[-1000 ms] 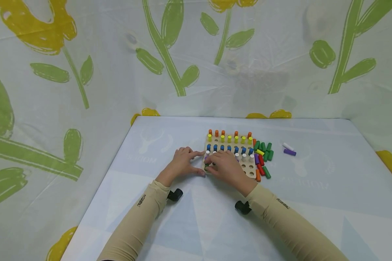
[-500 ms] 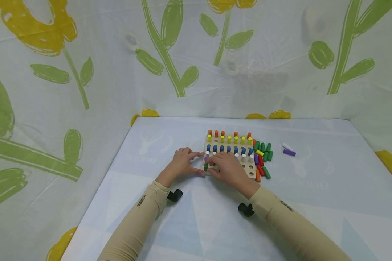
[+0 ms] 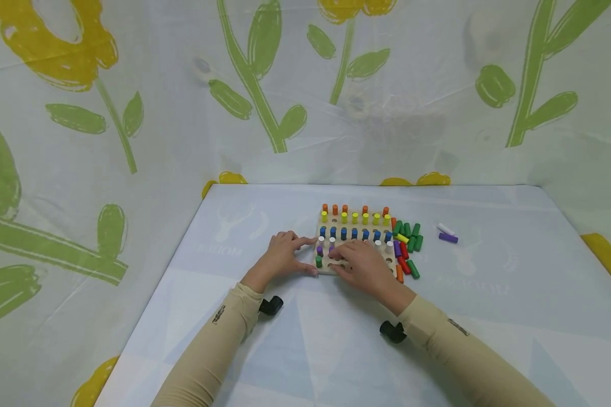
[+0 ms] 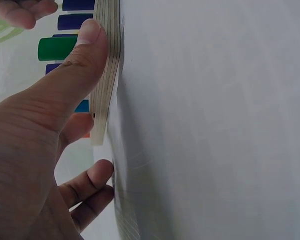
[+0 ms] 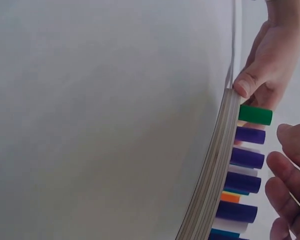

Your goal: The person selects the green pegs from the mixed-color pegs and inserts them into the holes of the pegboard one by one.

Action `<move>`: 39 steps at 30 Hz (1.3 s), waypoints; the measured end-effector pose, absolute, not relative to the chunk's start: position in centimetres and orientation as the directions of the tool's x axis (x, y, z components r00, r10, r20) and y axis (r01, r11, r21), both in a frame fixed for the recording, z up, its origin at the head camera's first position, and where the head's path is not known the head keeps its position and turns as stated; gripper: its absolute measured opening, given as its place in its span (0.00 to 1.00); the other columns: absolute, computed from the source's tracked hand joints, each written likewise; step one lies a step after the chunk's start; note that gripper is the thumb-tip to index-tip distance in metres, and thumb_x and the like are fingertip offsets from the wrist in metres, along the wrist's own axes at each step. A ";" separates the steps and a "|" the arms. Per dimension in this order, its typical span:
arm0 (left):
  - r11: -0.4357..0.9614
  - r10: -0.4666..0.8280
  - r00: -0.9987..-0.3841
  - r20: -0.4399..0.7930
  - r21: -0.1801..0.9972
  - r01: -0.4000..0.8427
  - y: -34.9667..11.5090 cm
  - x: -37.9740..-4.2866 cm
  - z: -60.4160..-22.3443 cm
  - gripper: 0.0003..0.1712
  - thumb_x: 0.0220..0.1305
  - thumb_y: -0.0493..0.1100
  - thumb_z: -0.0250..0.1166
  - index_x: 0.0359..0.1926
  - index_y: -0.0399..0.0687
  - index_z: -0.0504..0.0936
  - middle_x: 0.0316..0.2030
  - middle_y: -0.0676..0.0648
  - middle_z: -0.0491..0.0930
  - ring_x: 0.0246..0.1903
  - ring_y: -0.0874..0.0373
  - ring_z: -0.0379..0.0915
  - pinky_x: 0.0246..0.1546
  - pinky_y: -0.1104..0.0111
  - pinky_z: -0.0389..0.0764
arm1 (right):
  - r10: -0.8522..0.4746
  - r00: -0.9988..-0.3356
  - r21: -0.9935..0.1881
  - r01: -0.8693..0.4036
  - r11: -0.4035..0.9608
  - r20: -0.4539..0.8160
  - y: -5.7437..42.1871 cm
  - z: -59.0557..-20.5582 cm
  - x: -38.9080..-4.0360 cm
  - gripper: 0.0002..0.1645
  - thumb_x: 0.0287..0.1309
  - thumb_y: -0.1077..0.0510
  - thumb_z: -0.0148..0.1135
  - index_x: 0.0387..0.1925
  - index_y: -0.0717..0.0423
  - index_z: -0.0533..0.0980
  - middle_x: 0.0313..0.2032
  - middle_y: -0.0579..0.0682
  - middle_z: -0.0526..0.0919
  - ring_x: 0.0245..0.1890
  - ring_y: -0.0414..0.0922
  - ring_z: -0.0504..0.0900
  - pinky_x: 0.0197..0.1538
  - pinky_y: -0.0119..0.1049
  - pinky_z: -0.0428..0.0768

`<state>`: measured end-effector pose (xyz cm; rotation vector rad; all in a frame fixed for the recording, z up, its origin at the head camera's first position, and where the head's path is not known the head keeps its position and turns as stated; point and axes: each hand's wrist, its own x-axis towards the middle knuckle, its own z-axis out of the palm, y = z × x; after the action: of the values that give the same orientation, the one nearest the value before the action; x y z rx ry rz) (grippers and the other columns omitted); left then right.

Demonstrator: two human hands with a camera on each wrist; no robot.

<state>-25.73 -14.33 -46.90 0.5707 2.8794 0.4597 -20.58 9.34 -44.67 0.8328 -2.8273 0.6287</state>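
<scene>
A wooden pegboard [image 3: 323, 268] holds rows of orange, yellow, blue, white and purple pegs. One green peg [image 5: 256, 115] stands upright in the near-left corner hole. My left hand [image 3: 284, 255] rests against the board's left edge, thumb near the front corner and index finger farther back. In the left wrist view its thumb [image 4: 92, 52] lies on the board's layered side, beside the green peg. Over the board's near rows hovers my right hand [image 3: 368, 271], hiding some pegs and holes. Its loosely bent fingers [image 5: 284, 172] hold nothing and stay apart from the purple pegs [image 5: 247, 157].
Several loose pegs, among them a red peg [image 3: 404, 250] and a green peg [image 3: 413, 269], lie along the board's right side. Farther right, a white peg [image 3: 445, 229] and a purple peg [image 3: 448, 238] lie together on the pale table [image 3: 489, 316]. A flower-patterned sheet hangs behind.
My right hand has let go of the green peg at the near-left corner and drawn back to the right. The left hand has stayed at the board's edge.
</scene>
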 end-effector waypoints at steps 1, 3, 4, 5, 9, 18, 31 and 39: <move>0.878 0.398 -0.911 -0.105 0.331 0.345 -14.3 -25.7 -46.9 0.53 0.45 0.71 0.77 0.73 0.66 0.72 0.44 0.49 0.70 0.45 0.53 0.62 0.53 0.58 0.62 | -0.487 -0.841 -0.360 -0.540 0.761 0.234 9.5 -44.7 -20.5 0.14 0.60 0.52 0.74 0.47 0.48 0.84 0.42 0.44 0.87 0.51 0.48 0.80 0.61 0.52 0.74; 0.876 0.400 -0.911 -0.105 0.335 0.346 -14.3 -25.7 -46.8 0.53 0.45 0.71 0.77 0.73 0.65 0.72 0.45 0.49 0.70 0.46 0.53 0.62 0.54 0.58 0.62 | -0.480 -0.845 -0.367 -0.534 0.761 0.234 9.9 -44.8 -20.4 0.14 0.60 0.52 0.74 0.47 0.48 0.84 0.41 0.44 0.87 0.48 0.48 0.80 0.59 0.51 0.75; 0.876 0.400 -0.911 -0.105 0.338 0.346 -14.3 -25.7 -46.8 0.53 0.45 0.71 0.77 0.73 0.65 0.72 0.45 0.49 0.70 0.46 0.53 0.62 0.54 0.58 0.62 | -0.479 -0.845 -0.366 -0.534 0.762 0.236 10.0 -44.9 -20.4 0.14 0.60 0.52 0.74 0.47 0.48 0.84 0.41 0.44 0.86 0.47 0.47 0.81 0.58 0.51 0.76; 0.875 0.400 -0.911 -0.104 0.339 0.345 -14.3 -25.6 -46.7 0.53 0.45 0.71 0.77 0.73 0.65 0.71 0.45 0.49 0.70 0.46 0.53 0.62 0.54 0.58 0.62 | -0.478 -0.846 -0.364 -0.533 0.764 0.237 10.2 -44.9 -20.4 0.14 0.60 0.52 0.74 0.47 0.48 0.84 0.41 0.44 0.86 0.47 0.47 0.81 0.58 0.51 0.76; 0.878 0.391 -0.914 -0.106 0.341 0.336 -14.2 -25.5 -46.6 0.53 0.45 0.70 0.77 0.73 0.65 0.72 0.45 0.49 0.70 0.46 0.52 0.62 0.54 0.57 0.62 | -0.472 -0.847 -0.345 -0.531 0.774 0.245 10.8 -45.0 -20.2 0.15 0.60 0.52 0.74 0.47 0.49 0.84 0.41 0.44 0.87 0.49 0.48 0.81 0.60 0.52 0.74; 0.882 0.376 -0.919 -0.116 0.350 0.316 -14.2 -25.4 -46.6 0.52 0.45 0.69 0.78 0.72 0.66 0.72 0.43 0.49 0.69 0.46 0.51 0.61 0.55 0.56 0.62 | -0.457 -0.852 -0.359 -0.523 0.774 0.255 11.6 -45.0 -20.1 0.13 0.60 0.51 0.74 0.45 0.48 0.84 0.39 0.43 0.86 0.45 0.47 0.81 0.56 0.51 0.75; 0.876 0.380 -0.918 -0.112 0.364 0.318 -14.0 -25.3 -46.4 0.52 0.45 0.69 0.78 0.73 0.66 0.72 0.43 0.49 0.69 0.47 0.51 0.61 0.56 0.56 0.62 | -0.431 -0.866 -0.340 -0.497 0.798 0.254 13.2 -45.2 -20.2 0.13 0.60 0.52 0.74 0.45 0.50 0.84 0.43 0.46 0.87 0.49 0.49 0.82 0.58 0.51 0.76; 0.881 0.377 -0.918 -0.123 0.355 0.314 -14.1 -25.4 -46.6 0.53 0.46 0.70 0.77 0.73 0.67 0.71 0.45 0.48 0.69 0.48 0.51 0.61 0.58 0.55 0.61 | -0.419 -0.865 -0.351 -0.497 0.794 0.276 14.4 -45.5 -20.0 0.11 0.59 0.54 0.74 0.43 0.49 0.84 0.38 0.44 0.86 0.42 0.46 0.82 0.53 0.48 0.78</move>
<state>-25.45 -14.13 -46.65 0.5310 2.8622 0.4934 -19.98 14.41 -45.54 0.7216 -2.7987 0.6240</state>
